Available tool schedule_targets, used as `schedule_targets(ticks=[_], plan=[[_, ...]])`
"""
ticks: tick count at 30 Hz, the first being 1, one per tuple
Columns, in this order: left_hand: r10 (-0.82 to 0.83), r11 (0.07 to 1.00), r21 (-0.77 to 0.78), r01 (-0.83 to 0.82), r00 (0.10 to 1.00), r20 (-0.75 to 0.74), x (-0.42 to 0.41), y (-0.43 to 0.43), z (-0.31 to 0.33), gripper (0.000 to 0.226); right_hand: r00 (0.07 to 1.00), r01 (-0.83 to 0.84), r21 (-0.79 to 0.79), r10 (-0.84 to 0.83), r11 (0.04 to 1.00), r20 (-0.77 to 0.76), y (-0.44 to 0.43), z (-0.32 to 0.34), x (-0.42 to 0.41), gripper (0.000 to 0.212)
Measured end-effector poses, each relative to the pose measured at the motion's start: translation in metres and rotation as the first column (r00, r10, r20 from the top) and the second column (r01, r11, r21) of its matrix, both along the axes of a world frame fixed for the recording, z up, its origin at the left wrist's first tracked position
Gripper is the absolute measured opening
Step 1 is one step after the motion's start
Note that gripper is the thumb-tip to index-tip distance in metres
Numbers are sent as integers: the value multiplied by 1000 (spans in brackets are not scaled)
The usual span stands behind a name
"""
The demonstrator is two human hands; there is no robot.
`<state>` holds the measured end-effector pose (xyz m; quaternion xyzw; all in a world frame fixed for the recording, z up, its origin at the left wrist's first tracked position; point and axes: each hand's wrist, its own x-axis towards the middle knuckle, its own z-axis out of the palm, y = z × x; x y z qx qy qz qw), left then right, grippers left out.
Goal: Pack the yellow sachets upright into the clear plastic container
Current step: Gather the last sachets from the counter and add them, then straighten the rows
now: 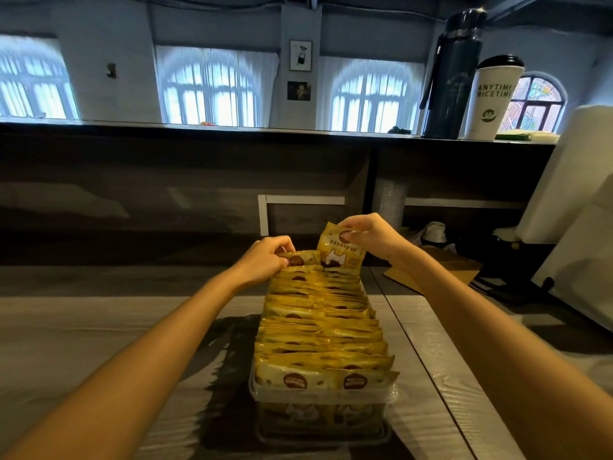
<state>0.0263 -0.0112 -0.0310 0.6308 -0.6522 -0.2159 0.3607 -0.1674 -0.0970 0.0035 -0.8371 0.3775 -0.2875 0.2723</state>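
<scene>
A long clear plastic container [323, 398] stands on the grey table, running away from me. Two rows of yellow sachets [318, 327] stand upright in it, packed tightly from the near end to the far end. My right hand [371, 235] pinches the top of one yellow sachet [340, 254] with a cat drawing, holding it upright and partly raised above the far right end of the row. My left hand [265, 260] grips the top edge of the farthest sachet [303, 258] in the left row, fingers curled over it.
Behind the table runs a dark shelf with a dark flask [454, 74] and a white cup with a black lid [494, 97]. A flat cardboard piece [438, 270] lies to the right, with white boxes [577, 207] at the far right edge.
</scene>
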Motion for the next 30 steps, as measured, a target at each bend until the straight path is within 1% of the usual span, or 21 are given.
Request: schedule_targets(ticks=[4, 8, 12, 15, 17, 19, 21, 25, 28, 30], plan=[[0, 1000, 3, 0, 1000, 26, -1, 2, -1, 26, 994, -53, -17, 51, 998, -100, 1, 3, 9, 29], [0, 1000, 22, 0, 1000, 31, -3, 1, -1, 22, 972, -81, -109, 54, 991, -231, 0, 1, 16, 27], [-27, 999, 29, 26, 999, 39, -9, 2, -4, 20, 948, -109, -180, 48, 978, -315, 2, -5, 17, 24], [0, 1000, -28, 3, 995, 96, -15, 2, -5, 29, 924, -133, -229, 37, 964, -381, 7, -4, 18, 24], [20, 998, -54, -17, 998, 61, -16, 1, -5, 29, 905, -139, -279, 7, 950, -425, 9, -3, 21, 23], [42, 999, -34, -40, 999, 33, -16, 0, -6, 28, 895, -139, -299, -9, 944, -447, 10, -6, 24, 23], [61, 998, 10, -61, 998, 25, -16, -1, -8, 29, 900, -124, -262, -3, 957, -435, 9, -13, 25, 24], [59, 996, 65, -61, 998, 25, -17, 1, -9, 33, 929, -85, -115, 37, 990, -368, 7, -23, 21, 27], [77, 997, 16, -78, 997, 29, -16, 4, -8, 36, 966, -74, -54, 58, 996, -252, 7, -23, 16, 26], [95, 995, -18, -95, 995, 10, -16, 6, -9, 38, 988, -25, -86, 11, 996, -151, 8, -23, 14, 23]])
